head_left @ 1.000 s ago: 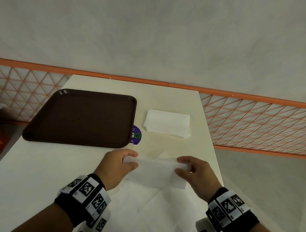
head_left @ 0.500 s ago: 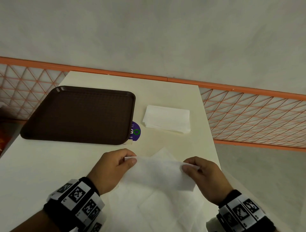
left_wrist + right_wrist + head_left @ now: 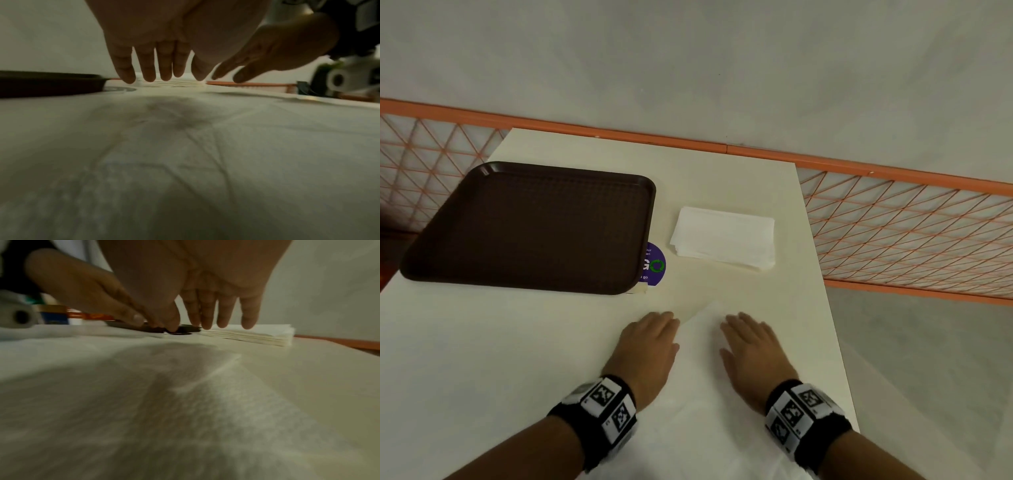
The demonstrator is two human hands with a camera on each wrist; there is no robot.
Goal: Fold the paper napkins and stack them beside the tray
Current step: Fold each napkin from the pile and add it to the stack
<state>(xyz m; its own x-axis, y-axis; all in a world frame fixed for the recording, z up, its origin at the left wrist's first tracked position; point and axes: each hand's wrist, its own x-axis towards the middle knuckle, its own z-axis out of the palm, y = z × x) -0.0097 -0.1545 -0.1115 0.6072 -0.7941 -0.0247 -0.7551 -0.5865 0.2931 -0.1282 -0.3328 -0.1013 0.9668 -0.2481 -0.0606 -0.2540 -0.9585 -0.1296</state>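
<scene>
A white paper napkin lies spread at the table's near edge, over more loose white napkins. My left hand and right hand lie palm down on it, side by side, fingers straight and pointing away from me. The wrist views show both sets of fingers stretched out just above the napkin sheet. A stack of folded napkins sits right of the brown tray.
A round purple sticker shows on the cream table between tray and stack. The table's right edge drops to a grey floor. An orange mesh railing runs behind and to the right.
Both hands were pinching the napkin's far edge and bringing it toward me. They have let go and now lie flat on the paper, closer together.
</scene>
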